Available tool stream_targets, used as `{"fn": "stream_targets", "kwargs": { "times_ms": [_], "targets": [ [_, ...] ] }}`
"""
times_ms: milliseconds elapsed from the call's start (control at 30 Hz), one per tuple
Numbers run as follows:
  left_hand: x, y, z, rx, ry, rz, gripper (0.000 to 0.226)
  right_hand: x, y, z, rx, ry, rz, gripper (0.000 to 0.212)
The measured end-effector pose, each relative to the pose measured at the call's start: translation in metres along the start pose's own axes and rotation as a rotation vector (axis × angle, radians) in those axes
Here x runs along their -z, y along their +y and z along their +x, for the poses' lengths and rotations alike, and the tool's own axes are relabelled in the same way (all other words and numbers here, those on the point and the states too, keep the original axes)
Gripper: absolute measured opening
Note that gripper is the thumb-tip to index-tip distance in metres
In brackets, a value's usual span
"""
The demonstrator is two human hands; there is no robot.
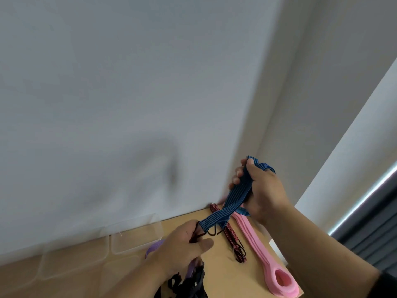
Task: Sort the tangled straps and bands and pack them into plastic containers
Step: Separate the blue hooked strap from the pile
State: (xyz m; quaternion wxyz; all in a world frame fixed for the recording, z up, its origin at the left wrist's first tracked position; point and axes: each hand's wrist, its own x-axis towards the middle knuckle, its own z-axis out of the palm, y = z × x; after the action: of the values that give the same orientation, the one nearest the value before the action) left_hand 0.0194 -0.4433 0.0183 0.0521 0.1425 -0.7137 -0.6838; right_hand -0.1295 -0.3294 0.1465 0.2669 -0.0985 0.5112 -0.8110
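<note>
A blue elastic strap [233, 200] runs slanting between my two hands above the wooden table [225, 274]. My right hand [261, 190], raised near the wall corner, grips a bunched loop of it. My left hand [182, 248], lower down, pinches the strap's dark hook end. A red-and-black strap with hooks [231, 235] lies on the table beside a long pink band [264, 257] with a loop handle. A purple band [153, 247] and a tangle of black straps [189, 282] lie under my left hand. Two clear plastic containers [135, 235] [73, 258] stand by the wall.
The white wall rises directly behind the table and meets a corner at the right. The table's right edge lies just past the pink band, with a dark curtain or blind beyond it.
</note>
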Motion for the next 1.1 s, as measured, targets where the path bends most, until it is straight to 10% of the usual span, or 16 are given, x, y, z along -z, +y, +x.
{"fn": "stream_targets", "kwargs": {
  "times_ms": [367,833,967,1100],
  "targets": [
    [-0.002,-0.017,0.005,-0.273,0.224,0.390,0.040,0.004,-0.003,-0.001,0.014,0.013,0.108,0.018],
    [0.023,0.023,0.007,0.145,-0.711,0.172,0.020,0.005,0.012,0.001,-0.160,-0.212,0.010,0.018],
    [0.007,0.027,0.015,0.075,-0.460,0.407,0.009,0.000,0.011,-0.004,-0.177,-0.282,0.003,0.017],
    [0.000,-0.007,0.019,0.068,0.034,-0.050,0.019,-0.005,0.003,-0.007,-0.184,-0.297,0.069,0.018]
  ]
}}
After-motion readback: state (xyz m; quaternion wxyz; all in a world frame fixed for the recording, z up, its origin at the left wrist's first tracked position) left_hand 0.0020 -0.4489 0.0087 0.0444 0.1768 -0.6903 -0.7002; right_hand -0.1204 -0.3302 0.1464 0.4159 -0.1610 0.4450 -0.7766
